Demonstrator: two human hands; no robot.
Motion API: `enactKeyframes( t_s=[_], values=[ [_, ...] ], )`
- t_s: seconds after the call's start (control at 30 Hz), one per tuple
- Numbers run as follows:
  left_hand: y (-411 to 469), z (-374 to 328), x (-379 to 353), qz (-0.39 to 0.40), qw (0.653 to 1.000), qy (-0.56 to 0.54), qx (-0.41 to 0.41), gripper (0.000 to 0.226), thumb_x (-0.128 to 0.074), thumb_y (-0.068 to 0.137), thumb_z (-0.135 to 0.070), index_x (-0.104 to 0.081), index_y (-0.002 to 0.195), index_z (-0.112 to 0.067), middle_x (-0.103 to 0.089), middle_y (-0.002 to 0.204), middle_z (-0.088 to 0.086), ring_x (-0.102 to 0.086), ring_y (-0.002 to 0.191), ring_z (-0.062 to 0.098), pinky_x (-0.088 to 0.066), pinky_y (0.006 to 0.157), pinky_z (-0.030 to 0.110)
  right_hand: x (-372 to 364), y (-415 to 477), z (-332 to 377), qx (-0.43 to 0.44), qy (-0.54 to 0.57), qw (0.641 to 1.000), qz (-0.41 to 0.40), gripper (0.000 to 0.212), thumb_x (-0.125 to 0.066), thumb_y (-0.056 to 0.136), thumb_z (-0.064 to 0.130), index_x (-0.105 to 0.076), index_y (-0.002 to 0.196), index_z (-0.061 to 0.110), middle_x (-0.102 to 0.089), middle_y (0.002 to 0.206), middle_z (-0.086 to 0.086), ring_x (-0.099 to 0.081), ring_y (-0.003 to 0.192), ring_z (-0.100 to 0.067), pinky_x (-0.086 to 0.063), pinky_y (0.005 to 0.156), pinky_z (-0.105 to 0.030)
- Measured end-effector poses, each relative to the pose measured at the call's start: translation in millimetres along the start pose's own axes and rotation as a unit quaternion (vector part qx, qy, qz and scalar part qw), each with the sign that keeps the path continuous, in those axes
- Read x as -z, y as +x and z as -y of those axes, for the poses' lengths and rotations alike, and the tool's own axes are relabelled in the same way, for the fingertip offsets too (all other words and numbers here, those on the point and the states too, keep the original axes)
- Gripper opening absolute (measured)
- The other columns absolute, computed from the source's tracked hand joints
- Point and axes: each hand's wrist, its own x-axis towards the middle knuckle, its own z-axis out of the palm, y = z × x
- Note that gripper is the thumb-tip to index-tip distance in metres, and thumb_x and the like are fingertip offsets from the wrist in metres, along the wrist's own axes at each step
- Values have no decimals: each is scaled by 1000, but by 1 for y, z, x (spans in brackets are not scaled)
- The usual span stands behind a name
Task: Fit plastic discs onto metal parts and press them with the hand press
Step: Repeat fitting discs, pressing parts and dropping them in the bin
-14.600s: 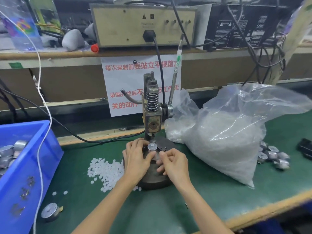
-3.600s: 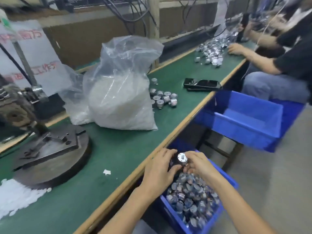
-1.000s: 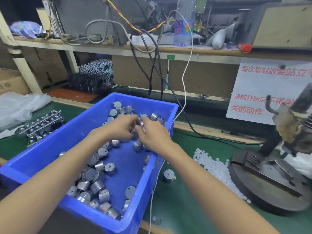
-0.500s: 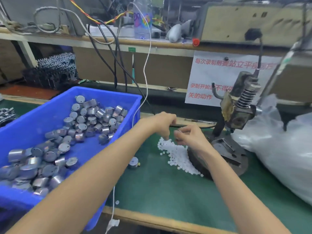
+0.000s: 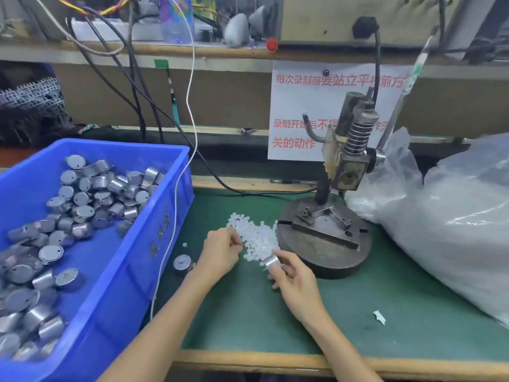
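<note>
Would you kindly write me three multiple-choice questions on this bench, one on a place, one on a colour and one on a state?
1. Where does the pile of white discs lie?
A) on the shelf
B) on the floor
C) on the mat beside the press base

2. What colour is the bin that holds the metal parts?
A) blue
B) red
C) yellow

3. What is the right hand doing?
A) pulling the press lever
B) holding a metal part
C) resting flat and empty

Answers:
1 C, the discs lie on the green mat against the press base.
2 A, its walls are blue.
3 B, its fingers curl round the part.
</note>
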Motion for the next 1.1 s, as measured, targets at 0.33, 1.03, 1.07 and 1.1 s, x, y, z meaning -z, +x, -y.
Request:
enactKeyframes(
  t_s=[0.33, 1.03, 1.07, 1.1],
  values=[
    [-49, 9, -32, -25, 988, -102, -117, 7, -69, 81, -13, -67, 79, -19, -64, 79, -14, -51, 86, 10, -42, 80, 22, 2, 2, -7, 63, -94, 993, -14, 28, -59, 91, 6, -61, 111, 26, -66, 105, 0, -64, 90, -9, -56, 77, -34],
    [-50, 16, -37, -73, 984, -138, -88, 24, -67, 78, -5, -62, 97, -18, -63, 85, -13, -47, 89, 7, -41, 88, 29, -5, 10, -5, 205, -261, 943, 24, 21, -59, 89, 6, -66, 109, 5, -61, 95, -2, -54, 83, 2, -40, 73, -10],
    [-50, 17, -37, -73, 984, -136, -89, 24, -66, 78, -5, -62, 97, -18, -63, 85, -13, -47, 89, 7, -41, 88, 30, -6, 10, -5, 217, -276, 936, 25, 22, -58, 89, 8, -66, 109, 5, -60, 96, -3, -54, 84, 0, -41, 75, -13],
    [-49, 17, -37, -72, 984, -135, -88, 24, -66, 78, -5, -62, 97, -19, -63, 86, -13, -47, 89, 7, -41, 88, 30, -7, 9, -5, 227, -292, 929, 28, 23, -57, 88, 8, -65, 109, 4, -59, 97, -4, -54, 85, -4, -41, 77, -15]
  ],
)
